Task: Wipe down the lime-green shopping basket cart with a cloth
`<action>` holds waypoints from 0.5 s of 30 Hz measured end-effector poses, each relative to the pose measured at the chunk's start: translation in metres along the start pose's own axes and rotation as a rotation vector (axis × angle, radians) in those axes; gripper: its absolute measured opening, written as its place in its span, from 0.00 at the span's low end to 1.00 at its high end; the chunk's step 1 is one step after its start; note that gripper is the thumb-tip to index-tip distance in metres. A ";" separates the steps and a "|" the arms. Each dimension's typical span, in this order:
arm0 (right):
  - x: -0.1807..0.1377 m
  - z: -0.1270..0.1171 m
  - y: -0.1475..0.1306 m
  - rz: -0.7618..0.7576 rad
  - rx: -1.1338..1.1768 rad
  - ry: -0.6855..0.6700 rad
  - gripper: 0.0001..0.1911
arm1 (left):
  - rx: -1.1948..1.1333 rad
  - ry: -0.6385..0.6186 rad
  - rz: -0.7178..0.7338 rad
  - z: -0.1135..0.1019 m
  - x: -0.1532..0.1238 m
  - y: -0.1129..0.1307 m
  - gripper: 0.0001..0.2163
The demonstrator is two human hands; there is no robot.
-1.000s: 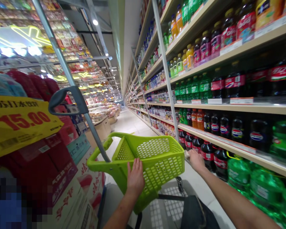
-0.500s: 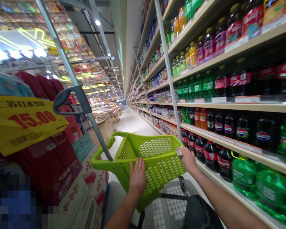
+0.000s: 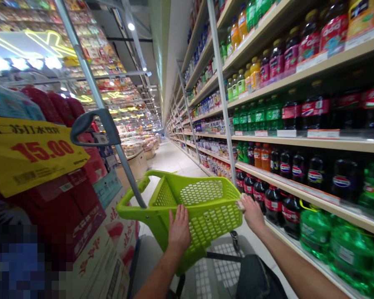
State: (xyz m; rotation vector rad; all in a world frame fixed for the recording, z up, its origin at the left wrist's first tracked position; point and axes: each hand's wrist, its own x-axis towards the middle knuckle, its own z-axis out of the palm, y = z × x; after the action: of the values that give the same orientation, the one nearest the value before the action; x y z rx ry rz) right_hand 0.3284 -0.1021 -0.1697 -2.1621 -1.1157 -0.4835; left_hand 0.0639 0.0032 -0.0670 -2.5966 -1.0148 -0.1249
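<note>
A green plastic shopping cart basket (image 3: 165, 238) with perforated walls stands in front of me. My left hand (image 3: 180, 228) lies against its near side wall, the stretched fingers reaching up to the rim. Beside the basket's right end, my right hand (image 3: 252, 211) is closed on a small crumpled whitish cloth (image 3: 240, 204); whether it touches the basket, I cannot tell. Inside, the basket shows only its own divider and perforated walls.
Shelves of soda bottles (image 3: 316, 172) run along the right. On the left, stacked drink boxes (image 3: 90, 265) carry a yellow price sign (image 3: 37, 155). A grey pole with a handle (image 3: 95, 126) rises at the cart's left. The aisle floor (image 3: 166, 155) leads ahead.
My right hand has shifted slightly to the right, with the whitish cloth now at the basket's outer edge. My left hand stays on the side wall.
</note>
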 end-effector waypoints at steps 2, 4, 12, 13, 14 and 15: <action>-0.019 0.010 0.017 -0.030 0.024 -0.027 0.24 | 0.001 0.014 -0.004 0.002 0.000 0.000 0.33; -0.037 0.022 0.015 -0.097 0.071 -0.068 0.24 | 0.001 0.022 0.006 0.004 0.000 -0.001 0.33; -0.007 0.004 -0.060 -0.322 0.123 0.150 0.30 | -0.003 0.030 -0.014 0.007 -0.001 -0.002 0.32; -0.010 0.006 -0.062 -0.347 0.113 0.125 0.30 | -0.004 0.025 -0.012 0.007 -0.002 -0.002 0.32; -0.018 0.011 -0.062 -0.375 0.103 0.083 0.29 | -0.003 0.020 -0.004 0.006 -0.002 -0.002 0.32; -0.029 0.018 -0.059 -0.405 0.096 0.034 0.29 | -0.002 0.018 0.008 0.007 -0.003 -0.003 0.32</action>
State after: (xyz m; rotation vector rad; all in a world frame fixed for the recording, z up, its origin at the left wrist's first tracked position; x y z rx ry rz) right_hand 0.2636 -0.0809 -0.1772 -1.8398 -1.5334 -0.6271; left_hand 0.0596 0.0057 -0.0730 -2.5962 -0.9991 -0.1468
